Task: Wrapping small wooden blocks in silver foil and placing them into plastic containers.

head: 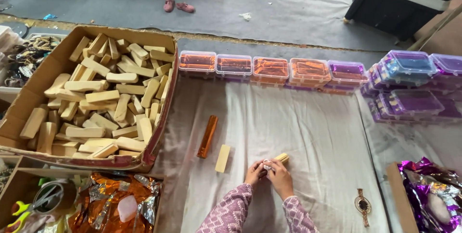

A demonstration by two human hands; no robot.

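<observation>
My left hand (254,172) and right hand (279,177) together on white cloth (313,132), fingers curled tight round small pale wooden block (281,158), one end poking out past knuckles. Bit of white stuff pinched between fingertips, can't tell what. Loose plain wooden block (223,158) just left, orange foil-wrapped block (207,136) beside that. Big cardboard box of wooden blocks (91,96) far left. Gold wristwatch (363,206) lying right.

Long sleeves on both arms, purplish-pink fabric with a fine pale zigzag-like print, reaching to the wrists. Left hand (255,172) and right hand (280,179) bare: no gloves, no rings visible.
</observation>
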